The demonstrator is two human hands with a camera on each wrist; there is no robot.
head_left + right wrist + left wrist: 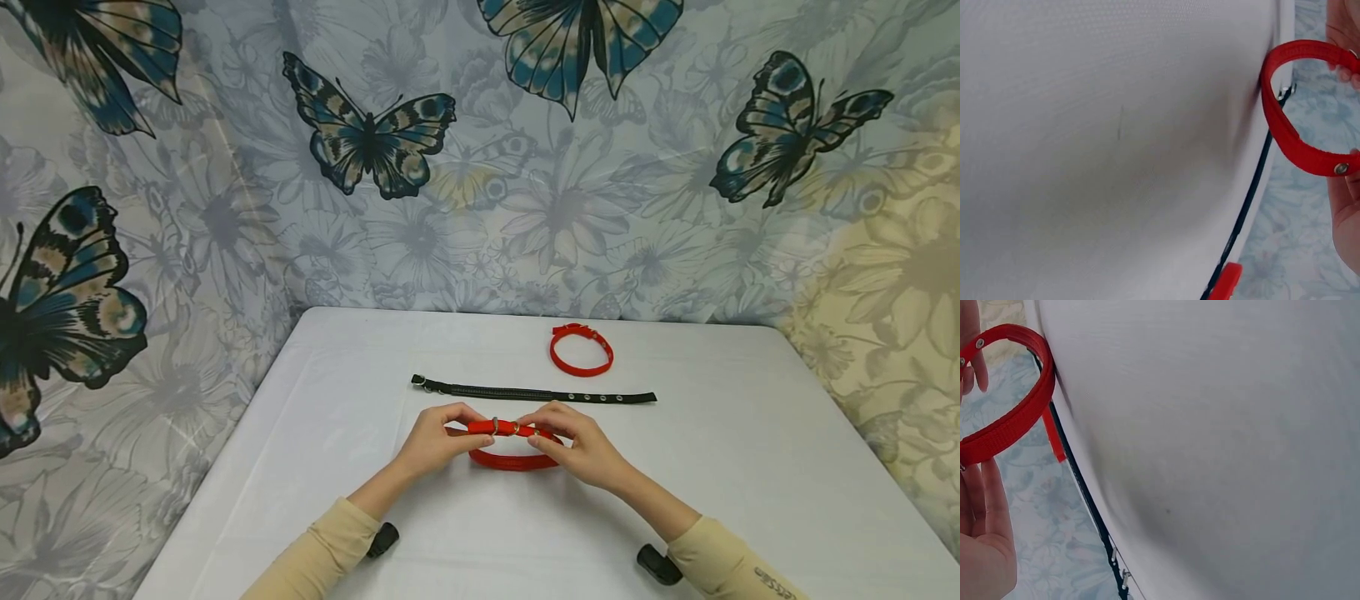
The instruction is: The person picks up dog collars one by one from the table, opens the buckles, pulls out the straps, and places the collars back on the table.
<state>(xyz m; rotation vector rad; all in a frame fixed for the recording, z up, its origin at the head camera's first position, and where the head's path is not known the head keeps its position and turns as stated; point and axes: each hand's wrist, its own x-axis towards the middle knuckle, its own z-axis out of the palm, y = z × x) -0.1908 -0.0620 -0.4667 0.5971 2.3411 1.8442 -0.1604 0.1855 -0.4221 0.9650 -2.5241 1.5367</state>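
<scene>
A red collar [512, 461] is bent into a loop between the two hands, its buckle hardware on the upper side facing the head camera. My left hand [435, 440] pinches the loop beside the buckle and metal ring. From the other side, my right hand [581, 446] pinches the strap near its end, thumb below and fingers above. Metal eyelets show on the red band in the left wrist view, and one eyelet [1341, 168] sits close to the right fingers in the right wrist view. The fingertips partly hide the strap end.
Just beyond the hands, a black collar [517, 392] lies stretched straight across the white table [360, 342]. Farther back rests another red collar [581, 371], closed in a ring. Black wrist devices [383, 541] show at the sleeves. A butterfly-patterned cloth [420, 250] hangs behind the table.
</scene>
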